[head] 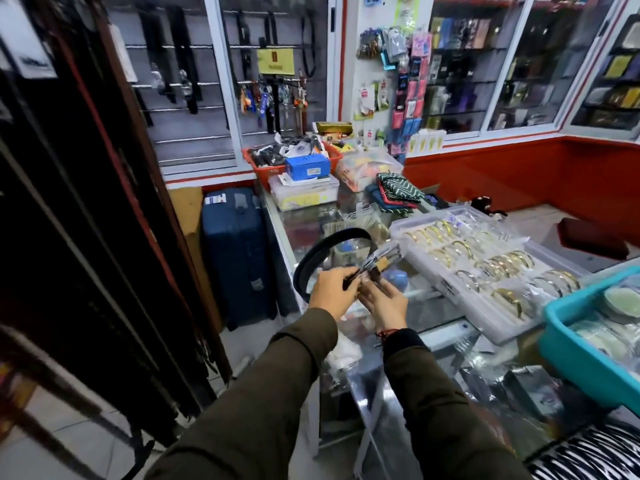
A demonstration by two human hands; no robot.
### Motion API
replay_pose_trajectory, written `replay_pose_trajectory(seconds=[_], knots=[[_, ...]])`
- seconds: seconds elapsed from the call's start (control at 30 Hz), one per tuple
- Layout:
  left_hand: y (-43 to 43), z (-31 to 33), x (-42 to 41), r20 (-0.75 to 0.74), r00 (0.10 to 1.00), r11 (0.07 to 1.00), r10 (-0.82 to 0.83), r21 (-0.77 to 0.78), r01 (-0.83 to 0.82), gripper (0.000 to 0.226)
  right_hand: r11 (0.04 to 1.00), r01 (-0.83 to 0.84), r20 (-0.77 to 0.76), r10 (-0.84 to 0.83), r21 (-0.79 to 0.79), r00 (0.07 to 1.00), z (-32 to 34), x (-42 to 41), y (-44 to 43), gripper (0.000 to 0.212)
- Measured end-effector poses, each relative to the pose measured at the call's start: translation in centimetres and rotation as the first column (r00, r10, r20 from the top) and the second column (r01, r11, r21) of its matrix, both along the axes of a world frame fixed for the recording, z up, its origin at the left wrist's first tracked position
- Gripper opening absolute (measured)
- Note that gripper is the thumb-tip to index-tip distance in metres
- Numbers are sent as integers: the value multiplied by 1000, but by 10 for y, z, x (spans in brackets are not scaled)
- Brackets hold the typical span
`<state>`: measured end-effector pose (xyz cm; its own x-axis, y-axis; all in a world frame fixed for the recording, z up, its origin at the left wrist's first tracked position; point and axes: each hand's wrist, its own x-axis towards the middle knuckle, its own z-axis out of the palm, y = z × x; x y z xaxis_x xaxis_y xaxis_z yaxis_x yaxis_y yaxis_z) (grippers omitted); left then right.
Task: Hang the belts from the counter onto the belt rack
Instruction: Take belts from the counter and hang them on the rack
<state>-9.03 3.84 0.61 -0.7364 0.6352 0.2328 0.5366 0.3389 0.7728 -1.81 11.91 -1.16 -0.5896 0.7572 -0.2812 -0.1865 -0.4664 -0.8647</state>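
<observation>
A black belt (313,252) curls in a loop above the glass counter (377,327), its silver buckle (382,259) wrapped in clear plastic. My left hand (329,292) pinches the strap just behind the buckle. My right hand (384,304) is under the buckle end, fingers closed on it. Both hands hold the belt at the counter's left edge. The belt rack (79,237) fills the left side of the view, with several dark belts hanging down it.
A white tray of bangles (491,271) lies on the counter right of my hands, a teal bin (585,355) beyond it. A blue suitcase (239,251) stands on the floor between rack and counter. Red basket (266,168), boxes and folded cloths crowd the far end.
</observation>
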Motion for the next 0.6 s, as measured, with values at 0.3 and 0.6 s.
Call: replay_pose_trajectory(seconds=[0.3,0.6], knots=[[-86,38,-11,94,944,895,317,299,-331,35,889,-112,31,110,445,993,57,-42,-73,37],[-163,113,-27,77,887,795,455,413,-444,30,821,-221,-141,341,527,929,125,-70,-137,42]])
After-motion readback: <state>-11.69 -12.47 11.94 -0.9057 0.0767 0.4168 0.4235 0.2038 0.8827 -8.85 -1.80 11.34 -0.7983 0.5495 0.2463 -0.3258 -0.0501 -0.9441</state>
